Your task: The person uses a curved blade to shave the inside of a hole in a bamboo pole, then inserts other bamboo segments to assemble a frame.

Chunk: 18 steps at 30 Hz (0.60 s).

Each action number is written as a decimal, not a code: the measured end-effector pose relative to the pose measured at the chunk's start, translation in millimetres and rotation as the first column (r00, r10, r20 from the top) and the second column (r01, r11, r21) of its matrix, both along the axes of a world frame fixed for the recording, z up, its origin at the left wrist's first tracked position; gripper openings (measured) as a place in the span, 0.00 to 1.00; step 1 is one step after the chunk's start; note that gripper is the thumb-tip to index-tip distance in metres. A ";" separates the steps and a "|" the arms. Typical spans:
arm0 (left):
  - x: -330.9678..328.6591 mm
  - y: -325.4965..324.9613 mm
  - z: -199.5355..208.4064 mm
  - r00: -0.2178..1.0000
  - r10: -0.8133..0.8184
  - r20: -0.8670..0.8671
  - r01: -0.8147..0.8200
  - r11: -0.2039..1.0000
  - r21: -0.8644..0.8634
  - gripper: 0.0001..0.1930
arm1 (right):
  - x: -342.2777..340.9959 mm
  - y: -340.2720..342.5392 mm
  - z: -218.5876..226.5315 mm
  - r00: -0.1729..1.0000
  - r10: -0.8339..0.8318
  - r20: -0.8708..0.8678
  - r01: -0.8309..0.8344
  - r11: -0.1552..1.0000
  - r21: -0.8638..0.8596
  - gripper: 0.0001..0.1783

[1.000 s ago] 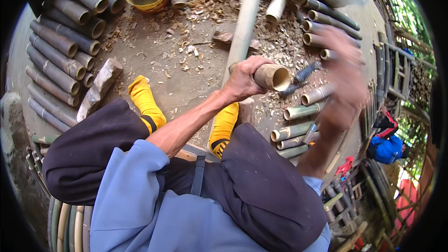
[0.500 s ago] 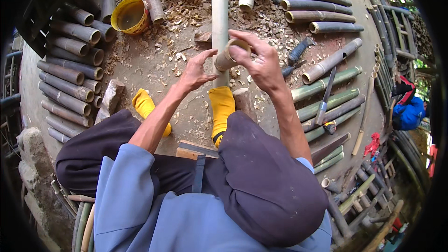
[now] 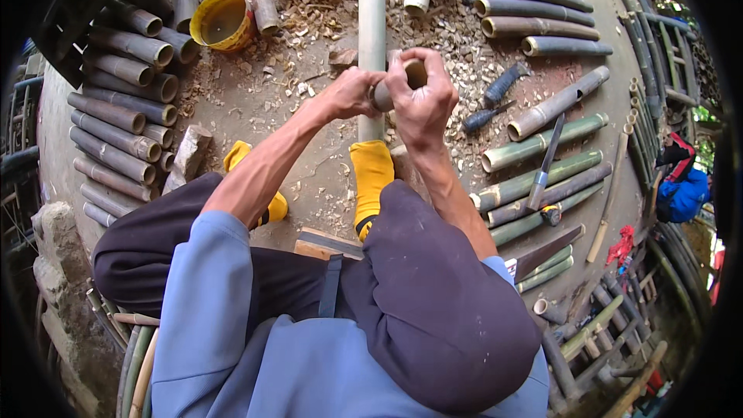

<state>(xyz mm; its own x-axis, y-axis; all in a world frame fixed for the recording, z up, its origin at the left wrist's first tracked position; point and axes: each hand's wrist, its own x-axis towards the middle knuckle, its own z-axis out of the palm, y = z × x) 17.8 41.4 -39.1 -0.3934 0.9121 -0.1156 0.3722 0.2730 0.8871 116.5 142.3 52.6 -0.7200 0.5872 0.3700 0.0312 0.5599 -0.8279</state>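
Both my hands are on a short, pale bamboo tube point(image 3: 382, 97), held above the ground in front of my foot. My left hand point(image 3: 352, 94) closes on its left side. With fingers curled around its rim, my right hand point(image 3: 422, 104) grips the right end, where the round opening shows. Behind the hands lies a longer, scraped bamboo pole point(image 3: 371, 11), its near end by my foot in a yellow sock point(image 3: 372, 174). My fingers hide part of the short tube.
Wood shavings point(image 3: 309, 50) cover the floor around a yellow bucket point(image 3: 222, 21). Dark bamboo tubes point(image 3: 116, 118) are stacked at left, with more bamboo point(image 3: 542, 143) at right. Near these lie a long knife point(image 3: 547, 162), dark-handled tools point(image 3: 505, 85) and a saw point(image 3: 548, 254). A person in blue point(image 3: 683, 195) is far right.
My left hand has moved right and closed on the short tube, where its fingers were apart before. My right hand has shifted its grip, and the tube's opening is turned differently.
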 end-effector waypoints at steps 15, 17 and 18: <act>2.6 -11.9 -47.0 0.988 0.074 -0.138 -0.035 0.964 0.264 0.24 | -31.4 4.1 35.6 0.817 0.334 0.470 -0.573 0.563 0.596 0.08; 5.5 -12.9 -41.5 0.984 0.064 -0.167 -0.010 0.952 0.305 0.27 | -31.3 3.1 29.5 0.758 0.349 0.551 -0.598 0.710 0.372 0.11; 4.4 -19.0 -38.5 0.985 0.042 -0.165 0.002 0.967 0.254 0.29 | -30.2 5.7 30.5 0.726 0.365 0.583 -0.571 0.792 0.216 0.13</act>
